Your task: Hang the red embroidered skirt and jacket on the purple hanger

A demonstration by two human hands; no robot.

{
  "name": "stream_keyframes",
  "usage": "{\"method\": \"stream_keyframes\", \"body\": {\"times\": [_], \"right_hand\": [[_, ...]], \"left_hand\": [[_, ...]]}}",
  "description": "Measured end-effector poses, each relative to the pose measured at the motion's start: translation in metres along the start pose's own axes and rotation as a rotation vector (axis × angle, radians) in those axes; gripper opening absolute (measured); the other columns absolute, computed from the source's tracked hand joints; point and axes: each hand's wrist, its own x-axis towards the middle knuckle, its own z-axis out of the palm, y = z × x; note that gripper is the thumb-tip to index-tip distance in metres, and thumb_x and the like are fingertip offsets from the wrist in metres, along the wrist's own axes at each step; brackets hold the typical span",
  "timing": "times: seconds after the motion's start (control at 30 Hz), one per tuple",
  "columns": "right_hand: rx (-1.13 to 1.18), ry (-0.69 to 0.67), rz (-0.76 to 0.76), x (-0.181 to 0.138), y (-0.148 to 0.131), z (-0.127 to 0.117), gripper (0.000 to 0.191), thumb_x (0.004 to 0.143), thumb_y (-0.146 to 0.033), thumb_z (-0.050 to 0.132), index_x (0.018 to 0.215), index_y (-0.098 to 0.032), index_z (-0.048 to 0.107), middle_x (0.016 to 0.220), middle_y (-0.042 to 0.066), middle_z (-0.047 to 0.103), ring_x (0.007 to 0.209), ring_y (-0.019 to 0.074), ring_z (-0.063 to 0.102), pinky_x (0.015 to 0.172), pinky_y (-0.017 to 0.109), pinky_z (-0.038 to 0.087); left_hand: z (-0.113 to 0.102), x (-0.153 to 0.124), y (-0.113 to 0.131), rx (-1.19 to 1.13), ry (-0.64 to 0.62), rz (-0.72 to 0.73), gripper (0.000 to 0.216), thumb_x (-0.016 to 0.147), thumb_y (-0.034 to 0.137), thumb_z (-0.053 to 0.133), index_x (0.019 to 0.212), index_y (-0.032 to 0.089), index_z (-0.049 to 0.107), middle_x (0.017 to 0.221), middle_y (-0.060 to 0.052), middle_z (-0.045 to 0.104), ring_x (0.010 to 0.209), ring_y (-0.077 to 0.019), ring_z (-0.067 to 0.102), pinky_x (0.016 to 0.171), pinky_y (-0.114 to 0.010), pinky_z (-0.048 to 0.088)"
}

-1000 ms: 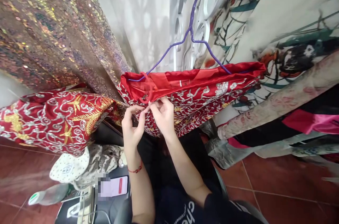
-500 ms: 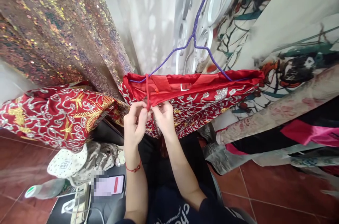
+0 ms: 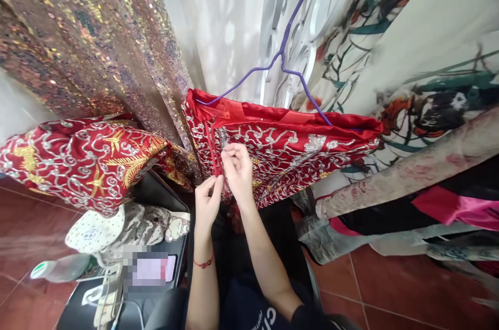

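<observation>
A red garment (image 3: 280, 137) with silver embroidery and a satin top edge hangs on a purple wire hanger (image 3: 283, 54). Red cord (image 3: 212, 147) runs down the left part of its front. My left hand (image 3: 208, 200) is closed, thumb and forefinger pinching the lower part of this cord. Just above and to the right, my right hand (image 3: 238, 171) has its fingertips pressed together against the garment's front, beside the cord. What lies between those fingertips, if anything, is too small to make out.
Another red embroidered piece (image 3: 86, 163) spreads out at the left, below a sequined fabric (image 3: 97, 34). Lower left are a phone (image 3: 152, 270), a plastic bottle (image 3: 64, 267), a power strip (image 3: 109, 293) and a spotted cap (image 3: 95, 231). Fabric rolls (image 3: 413, 174) lie at right.
Both hands were together at the garment's top edge. My left hand has moved down along the cord; my right hand has let go of the edge. The garment's left end tilted up.
</observation>
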Motion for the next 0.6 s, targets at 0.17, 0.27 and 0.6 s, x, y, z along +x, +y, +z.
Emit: {"method": "stream_keyframes", "body": {"times": [0.17, 0.27, 0.6], "right_hand": [[-0.037, -0.049, 0.042, 0.022, 0.012, 0.006, 0.032, 0.085, -0.040, 0.064, 0.110, -0.022, 0.057, 0.072, -0.008, 0.052, 0.055, 0.0065, 0.047, 0.053, 0.020, 0.039], [-0.053, -0.138, 0.040, 0.029, 0.021, 0.015, 0.034, 0.086, -0.037, 0.062, 0.116, -0.022, 0.059, 0.069, -0.009, 0.051, 0.056, 0.0073, 0.048, 0.055, 0.020, 0.040], [-0.340, -0.132, -0.130, 0.036, 0.040, 0.015, 0.026, 0.088, -0.037, 0.065, 0.109, -0.023, 0.061, 0.093, -0.002, 0.056, 0.059, 0.0069, 0.046, 0.063, 0.024, 0.046]], "left_hand": [[-0.001, 0.000, -0.004, 0.018, 0.033, -0.031, 0.047, 0.098, 0.052, 0.051, 0.065, 0.019, 0.058, 0.066, -0.002, 0.058, 0.064, -0.0134, 0.053, 0.068, -0.027, 0.045], [-0.004, -0.002, -0.008, -0.014, 0.055, -0.076, 0.045, 0.098, 0.053, 0.049, 0.070, 0.019, 0.058, 0.067, -0.001, 0.057, 0.061, -0.0121, 0.051, 0.064, -0.025, 0.044], [-0.006, -0.004, -0.013, -0.150, 0.133, -0.107, 0.031, 0.098, 0.050, 0.051, 0.110, 0.021, 0.055, 0.074, 0.003, 0.057, 0.056, -0.0090, 0.046, 0.057, -0.022, 0.041]]}}
